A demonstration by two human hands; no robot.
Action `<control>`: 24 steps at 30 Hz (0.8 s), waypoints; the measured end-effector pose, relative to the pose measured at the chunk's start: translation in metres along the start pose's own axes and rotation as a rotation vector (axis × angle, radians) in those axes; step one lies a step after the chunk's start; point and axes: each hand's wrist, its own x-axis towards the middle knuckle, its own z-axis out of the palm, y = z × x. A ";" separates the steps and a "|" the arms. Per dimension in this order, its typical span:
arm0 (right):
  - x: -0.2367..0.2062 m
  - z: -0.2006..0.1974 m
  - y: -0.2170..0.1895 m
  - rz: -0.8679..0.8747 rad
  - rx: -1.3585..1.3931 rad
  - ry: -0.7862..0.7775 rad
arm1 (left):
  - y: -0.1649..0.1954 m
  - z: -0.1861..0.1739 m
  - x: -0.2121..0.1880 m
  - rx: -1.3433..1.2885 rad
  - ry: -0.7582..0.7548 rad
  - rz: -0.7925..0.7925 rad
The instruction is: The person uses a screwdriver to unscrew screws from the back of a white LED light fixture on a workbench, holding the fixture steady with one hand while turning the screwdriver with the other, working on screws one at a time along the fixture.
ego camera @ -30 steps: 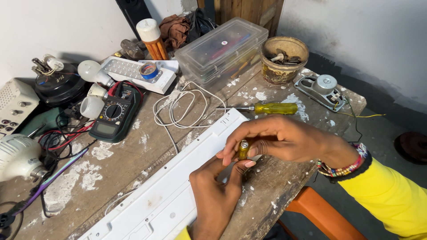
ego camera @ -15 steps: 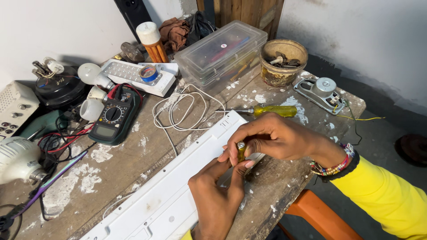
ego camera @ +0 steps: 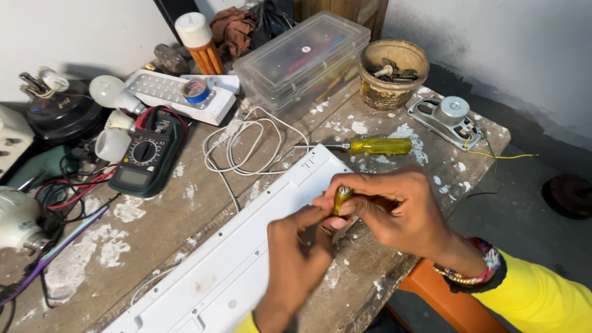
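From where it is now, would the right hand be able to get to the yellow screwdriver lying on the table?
Probably yes. The yellow screwdriver lies in the open just beyond the right hand, with nothing between them. But that hand's fingers already grip a small yellowish tool, so it would need to let go first.

Yellows, whites and a paint-splattered bench

Yellow screwdriver handle (ego camera: 379, 145), yellow sleeve (ego camera: 542, 302), long white light fixture (ego camera: 234, 271), dark green multimeter (ego camera: 145, 157), blue tape roll (ego camera: 196, 90), white wire coil (ego camera: 243, 145), wooden table (ego camera: 185, 197) blotched with white paint, multicoloured beaded bracelet (ego camera: 472, 271).
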 end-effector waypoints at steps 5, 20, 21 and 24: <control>-0.013 0.016 -0.012 -0.015 -0.103 0.183 | -0.014 -0.015 0.025 -0.280 -0.396 0.132; 0.060 -0.034 -0.007 -0.086 0.152 -0.617 | -0.002 -0.032 0.008 -0.048 -0.202 0.134; 0.063 -0.036 -0.007 -0.127 0.146 -0.646 | 0.004 -0.030 0.004 -0.073 -0.128 0.202; 0.067 -0.036 -0.003 -0.120 0.177 -0.646 | 0.023 -0.024 -0.008 0.032 0.146 0.178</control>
